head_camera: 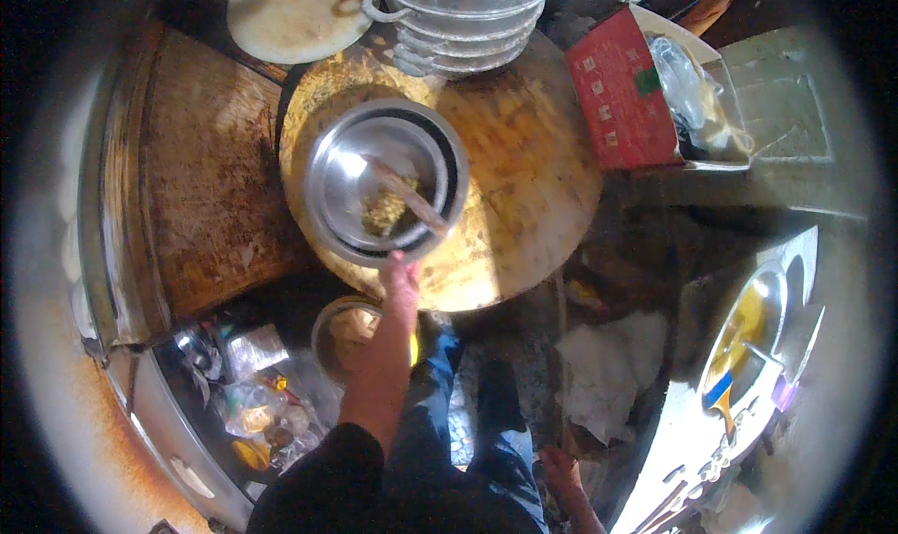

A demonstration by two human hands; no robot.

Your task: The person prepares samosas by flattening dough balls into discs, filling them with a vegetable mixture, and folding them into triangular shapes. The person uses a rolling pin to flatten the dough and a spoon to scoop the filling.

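A shiny stainless steel bowl [335,162] rests on the left part of a round wooden board [533,148]. A lump of yellowish, crumbly food [384,211] lies inside it. Across the food leans a wooden stick [414,201], its near end over the bowl's rim. My left hand [400,276] grips the near rim, with the thumb on top. Low beside my right leg hangs my right hand [560,464], away from the bowl; its fingers are too dark and blurred to read.
Stacked metal steamer tiers [470,22] and a round lid [298,18] stand behind. At right are a red cardboard box [617,99] with plastic bags, and a tray of yellow liquid [747,316] with a brush [722,397]. A bucket [326,344] and plastic litter [256,408] lie below left.
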